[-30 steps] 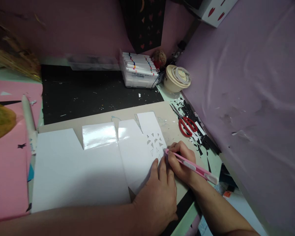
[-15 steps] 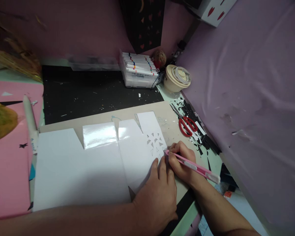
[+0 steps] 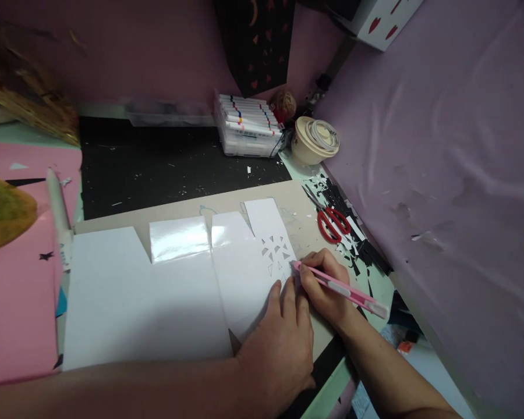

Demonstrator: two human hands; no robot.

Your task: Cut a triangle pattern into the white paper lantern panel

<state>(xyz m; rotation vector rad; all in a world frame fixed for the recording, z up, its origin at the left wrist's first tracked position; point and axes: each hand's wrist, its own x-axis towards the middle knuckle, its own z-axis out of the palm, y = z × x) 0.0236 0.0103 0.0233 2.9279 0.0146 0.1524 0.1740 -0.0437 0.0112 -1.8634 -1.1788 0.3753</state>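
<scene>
A pink craft knife (image 3: 340,287) is gripped in my right hand (image 3: 325,285), its tip touching the right edge of a white sheet of card (image 3: 183,302). Small triangular holes (image 3: 275,247) are cut through the card near that tip, and a few pencilled triangles lie just below them. My left hand (image 3: 279,343) rests flat on the card with fingers stretched out, close beside the right hand. The card has slanted notches and a glossy flap (image 3: 179,238) along its far side. Beneath it lies a beige board (image 3: 113,216).
Red-handled scissors (image 3: 333,224) lie among black and white paper scraps (image 3: 353,250) at the right. Behind stand a case of markers (image 3: 248,125) and a cream bowl (image 3: 314,141). Pink paper (image 3: 17,314) covers the left side, and a purple-covered wall (image 3: 441,145) rises at the right.
The craft knife's tip has shifted slightly up and left along the card's edge, its handle tilting a little. My left hand stays in place on the card.
</scene>
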